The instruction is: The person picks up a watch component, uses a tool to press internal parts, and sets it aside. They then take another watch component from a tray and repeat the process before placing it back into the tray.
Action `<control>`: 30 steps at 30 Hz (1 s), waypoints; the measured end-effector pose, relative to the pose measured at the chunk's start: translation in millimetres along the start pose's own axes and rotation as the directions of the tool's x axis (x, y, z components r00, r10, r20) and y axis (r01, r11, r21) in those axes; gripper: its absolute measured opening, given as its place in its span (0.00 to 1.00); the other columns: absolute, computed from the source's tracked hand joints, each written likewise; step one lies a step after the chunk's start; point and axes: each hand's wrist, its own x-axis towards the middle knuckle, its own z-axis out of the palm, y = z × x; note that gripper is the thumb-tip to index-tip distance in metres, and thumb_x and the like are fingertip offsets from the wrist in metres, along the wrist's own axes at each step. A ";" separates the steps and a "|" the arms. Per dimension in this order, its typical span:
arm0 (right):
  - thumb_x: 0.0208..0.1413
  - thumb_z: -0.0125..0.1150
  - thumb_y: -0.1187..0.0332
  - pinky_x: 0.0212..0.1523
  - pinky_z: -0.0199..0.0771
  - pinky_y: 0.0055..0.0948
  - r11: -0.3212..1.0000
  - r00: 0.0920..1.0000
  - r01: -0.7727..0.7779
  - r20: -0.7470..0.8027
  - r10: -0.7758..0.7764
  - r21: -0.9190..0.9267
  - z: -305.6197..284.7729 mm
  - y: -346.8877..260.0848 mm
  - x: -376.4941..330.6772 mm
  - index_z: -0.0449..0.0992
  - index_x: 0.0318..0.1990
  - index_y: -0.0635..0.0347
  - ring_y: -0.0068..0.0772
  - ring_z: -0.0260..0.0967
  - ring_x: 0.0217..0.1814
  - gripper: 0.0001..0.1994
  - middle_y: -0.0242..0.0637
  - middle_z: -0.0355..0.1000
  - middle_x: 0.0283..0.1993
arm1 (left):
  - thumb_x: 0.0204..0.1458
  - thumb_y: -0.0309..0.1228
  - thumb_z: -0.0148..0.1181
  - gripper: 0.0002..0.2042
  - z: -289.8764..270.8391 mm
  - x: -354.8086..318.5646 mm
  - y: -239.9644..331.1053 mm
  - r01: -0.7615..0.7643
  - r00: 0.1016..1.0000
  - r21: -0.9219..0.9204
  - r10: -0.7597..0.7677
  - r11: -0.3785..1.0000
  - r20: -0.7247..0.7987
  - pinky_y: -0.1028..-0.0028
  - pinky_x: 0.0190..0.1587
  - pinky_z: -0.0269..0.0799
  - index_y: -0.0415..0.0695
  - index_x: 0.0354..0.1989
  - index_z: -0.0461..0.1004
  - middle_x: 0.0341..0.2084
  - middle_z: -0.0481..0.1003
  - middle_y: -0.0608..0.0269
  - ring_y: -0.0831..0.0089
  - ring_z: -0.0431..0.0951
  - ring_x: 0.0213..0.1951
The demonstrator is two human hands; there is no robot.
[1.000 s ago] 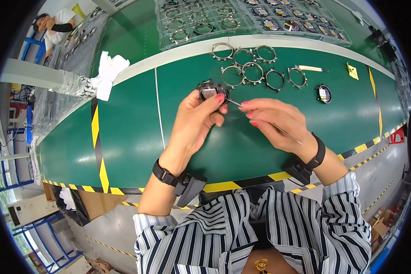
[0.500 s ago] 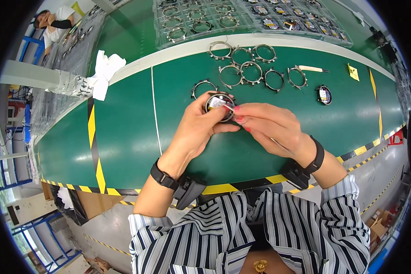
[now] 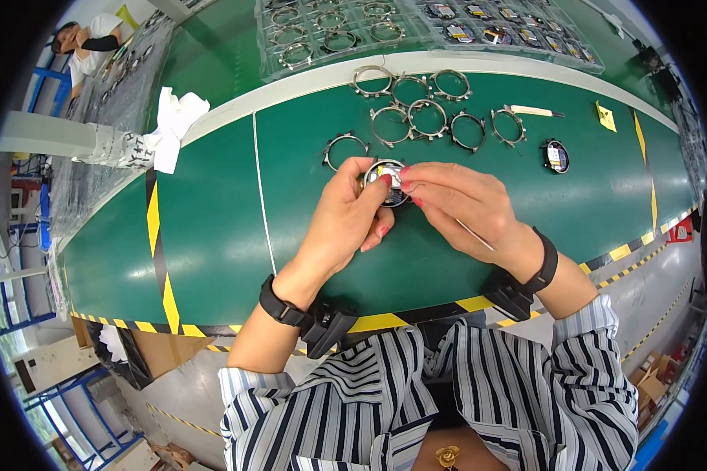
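Note:
My left hand (image 3: 342, 212) holds a round watch case (image 3: 375, 194) between thumb and fingers, with a white and yellow electronic module (image 3: 386, 173) inside its metal ring. My right hand (image 3: 471, 206) is closed in a pinch at the case's right edge. A thin metal tool (image 3: 476, 235) runs through that hand, its back end showing below the palm. Its tip is hidden by the fingers, so I cannot tell its exact kind. Just beyond my left hand lies a single empty watch ring (image 3: 346, 151).
Several metal watch rings (image 3: 426, 119) lie on the green table (image 3: 212, 228). A watch module (image 3: 556, 157), a wooden-handled tool (image 3: 536, 111) and a yellow slip (image 3: 606, 116) are to the right. Beyond the edge stand clear trays (image 3: 330, 39). A person (image 3: 90, 47) sits far left.
The watch case has turned slightly and moved a little right in my left hand. My left lower fingers have drawn back from under it. The right hand stays at its edge.

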 end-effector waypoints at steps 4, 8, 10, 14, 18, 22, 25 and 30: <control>0.38 0.57 0.85 0.32 0.74 0.28 0.999 0.999 -0.042 0.031 0.041 0.026 2.5 1.2 -3.6 0.72 0.34 0.69 0.40 0.73 0.36 0.11 0.46 0.71 0.40 | 0.56 0.26 0.42 0.09 -0.9 2.7 -5.4 -0.020 0.999 0.046 0.022 0.999 -0.027 0.80 0.10 0.53 0.35 0.42 0.57 0.12 0.66 0.62 0.81 0.61 0.09; 0.38 0.57 0.85 0.32 0.74 0.28 0.998 0.998 -0.060 0.029 0.059 0.025 1.1 1.8 -4.6 0.73 0.35 0.70 0.39 0.73 0.35 0.12 0.45 0.71 0.41 | 0.56 0.26 0.42 0.08 -0.2 5.3 -6.6 -0.010 0.999 0.035 0.011 0.999 -0.046 0.80 0.10 0.53 0.35 0.40 0.56 0.11 0.66 0.61 0.80 0.61 0.09; 0.39 0.57 0.85 0.31 0.75 0.27 0.998 0.998 -0.060 0.027 0.059 0.029 2.3 3.2 -5.0 0.73 0.35 0.69 0.39 0.73 0.35 0.12 0.45 0.71 0.41 | 0.56 0.26 0.42 0.08 -0.9 5.6 -8.3 -0.011 0.999 0.039 0.013 0.999 -0.046 0.80 0.10 0.53 0.35 0.40 0.56 0.12 0.66 0.61 0.80 0.62 0.09; 0.39 0.56 0.85 0.31 0.75 0.27 0.997 0.998 -0.062 0.024 0.061 0.047 3.6 4.0 -4.9 0.73 0.36 0.69 0.39 0.73 0.35 0.12 0.45 0.71 0.41 | 0.57 0.27 0.42 0.08 0.5 4.3 -7.8 -0.019 0.998 0.054 0.022 0.998 -0.053 0.81 0.10 0.54 0.35 0.40 0.56 0.15 0.68 0.60 0.80 0.62 0.09; 0.40 0.56 0.85 0.32 0.75 0.27 0.993 0.996 -0.088 0.019 0.087 0.084 3.6 2.2 -4.3 0.73 0.35 0.69 0.38 0.73 0.35 0.11 0.45 0.72 0.40 | 0.57 0.28 0.42 0.08 4.0 2.4 -4.7 -0.022 0.998 0.084 0.027 0.996 -0.064 0.81 0.10 0.54 0.36 0.39 0.56 0.19 0.69 0.60 0.81 0.63 0.10; 0.42 0.56 0.84 0.32 0.75 0.27 0.986 0.992 -0.123 0.015 0.122 0.110 3.1 2.1 -4.4 0.74 0.35 0.69 0.39 0.73 0.36 0.10 0.45 0.72 0.40 | 0.58 0.30 0.42 0.08 7.1 1.2 -3.1 -0.010 0.997 0.120 0.019 0.993 -0.073 0.83 0.11 0.53 0.37 0.39 0.56 0.21 0.69 0.60 0.83 0.63 0.11; 0.44 0.56 0.81 0.33 0.74 0.29 0.984 0.991 -0.132 0.011 0.132 0.121 2.7 2.8 -3.8 0.73 0.36 0.68 0.40 0.72 0.35 0.09 0.44 0.72 0.39 | 0.58 0.31 0.41 0.08 8.3 -0.5 -2.9 0.020 0.995 0.160 -0.003 0.987 -0.101 0.85 0.11 0.51 0.39 0.40 0.57 0.21 0.69 0.61 0.85 0.62 0.13; 0.43 0.56 0.83 0.33 0.74 0.28 0.978 0.988 -0.152 0.015 0.151 0.140 1.8 1.5 -2.7 0.74 0.36 0.68 0.39 0.73 0.36 0.10 0.44 0.72 0.39 | 0.58 0.31 0.41 0.07 7.6 -0.2 -5.4 0.021 0.993 0.192 0.001 0.981 -0.115 0.86 0.12 0.50 0.41 0.41 0.58 0.20 0.69 0.62 0.86 0.61 0.13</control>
